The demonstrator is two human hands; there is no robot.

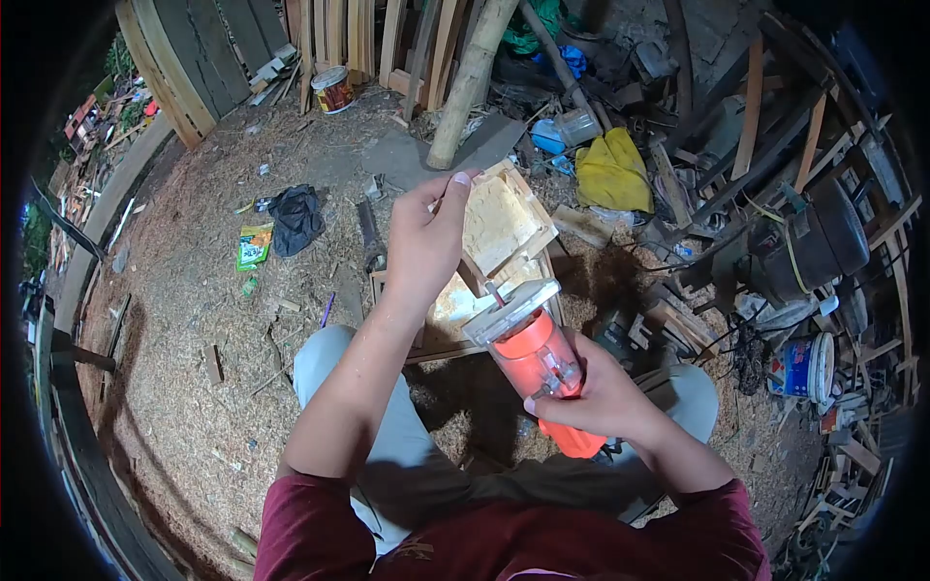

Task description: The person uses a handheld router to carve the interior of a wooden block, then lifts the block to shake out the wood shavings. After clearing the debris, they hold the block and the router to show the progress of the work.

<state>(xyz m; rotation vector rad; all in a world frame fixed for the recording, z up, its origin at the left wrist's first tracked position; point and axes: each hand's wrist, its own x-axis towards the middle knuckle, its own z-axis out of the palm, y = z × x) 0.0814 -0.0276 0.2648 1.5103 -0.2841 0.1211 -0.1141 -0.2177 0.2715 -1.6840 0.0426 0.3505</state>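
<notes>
My right hand (605, 392) is wrapped round the body of an orange trim router (536, 353). The router is tilted, its clear base and bit pointing up and away from me towards the wood. My left hand (426, 237) is closed at the upper left edge of a pale wooden piece with a recessed face (499, 228); the fingertips are partly hidden. This piece is tilted over a low wooden box or stand (441, 346) between my knees. Pale dust coats the wood.
Sawdust covers the ground. A black plastic bag (295, 221) and a green-yellow packet (254, 247) lie to the left. A wooden pole (470, 87) stands ahead. A yellow cloth (615, 172), a paint bucket (804, 368) and scrap wood crowd the right, with dark cables there.
</notes>
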